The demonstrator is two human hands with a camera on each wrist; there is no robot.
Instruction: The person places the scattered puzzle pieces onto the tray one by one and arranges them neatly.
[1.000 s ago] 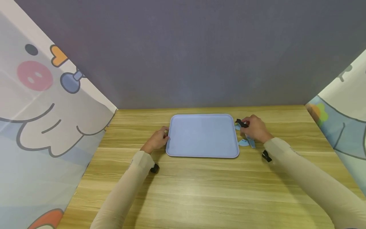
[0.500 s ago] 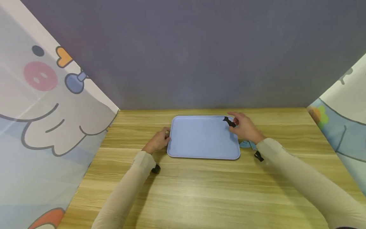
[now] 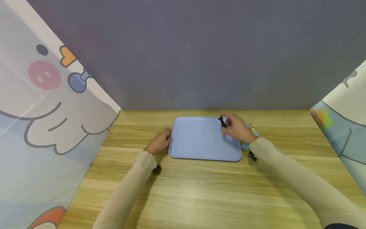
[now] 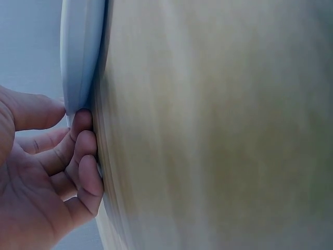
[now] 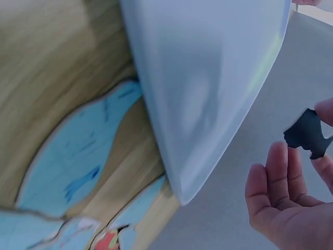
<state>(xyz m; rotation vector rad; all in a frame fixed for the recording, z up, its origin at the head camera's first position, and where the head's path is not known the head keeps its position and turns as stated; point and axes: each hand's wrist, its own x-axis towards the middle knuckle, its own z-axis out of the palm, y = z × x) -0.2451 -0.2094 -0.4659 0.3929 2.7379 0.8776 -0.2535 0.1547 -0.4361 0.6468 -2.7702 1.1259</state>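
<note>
The right grip (image 3: 238, 128) pinches a small dark piece (image 3: 222, 122) with a notched outline between thumb and forefinger, the other fingers loosely bent behind it. The piece sits at the fingertips, over the far right part of the pale blue tray (image 3: 200, 140); the right wrist view shows it apart from the tray. To the left of that grip, across the tray, the left grip (image 3: 159, 141) pinches the tray's left edge, thumb at the rim and bent fingers against its outer side, knuckles close to the bench (image 3: 186, 194). Just right of the piece-holding grip and nearer the person, a light blue piece (image 3: 245, 146) lies flat on the bench beside the tray. Right of the same grip, partly hidden behind it, are printed pieces (image 3: 254, 130) with red and yellow patches. Behind each grip runs a beige sleeve (image 3: 281, 160).
</note>
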